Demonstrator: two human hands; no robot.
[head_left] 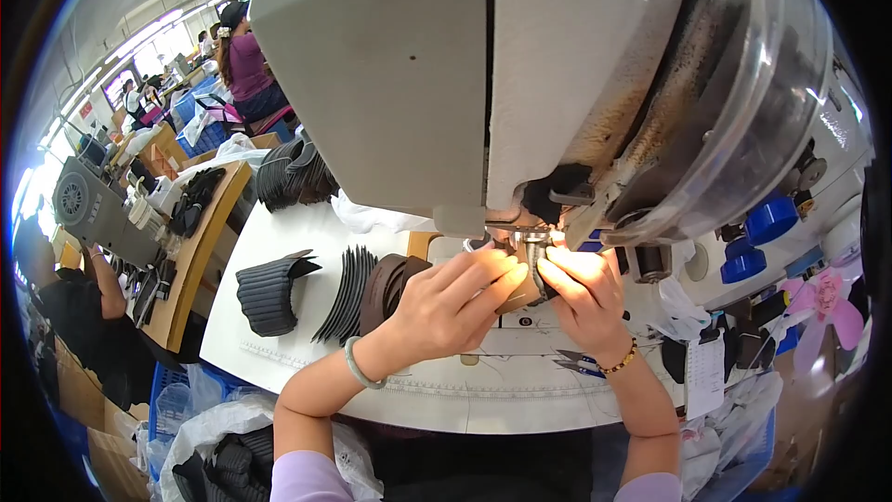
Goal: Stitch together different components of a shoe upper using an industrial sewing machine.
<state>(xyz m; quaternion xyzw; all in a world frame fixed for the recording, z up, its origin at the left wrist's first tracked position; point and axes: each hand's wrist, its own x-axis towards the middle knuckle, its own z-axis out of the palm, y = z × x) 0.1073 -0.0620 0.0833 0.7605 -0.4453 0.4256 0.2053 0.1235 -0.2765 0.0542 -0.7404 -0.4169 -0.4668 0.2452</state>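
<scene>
At the lit sewing point of a large grey sewing machine (372, 74), my two hands meet close to the metal presser area (533, 244). My left hand (455, 293), with a pale bangle at the wrist, pinches a small brown piece (522, 298), mostly hidden by the fingers. From the other side, my right hand (587, 296), wearing a beaded bracelet, has its fingers closed on that piece too. Left of my left hand stand brown curved pieces (379, 290), a fanned row of dark strips (347, 294) and a bundle of black ribbed pieces (269, 297).
Blue-handled thread snips (583, 364) lie beside my right wrist on the white table (483, 414). More black pieces (295, 175) are heaped behind. To the right are blue thread spools (771, 219) and a pink fan (822, 307). Other people (246, 70) sit at the left.
</scene>
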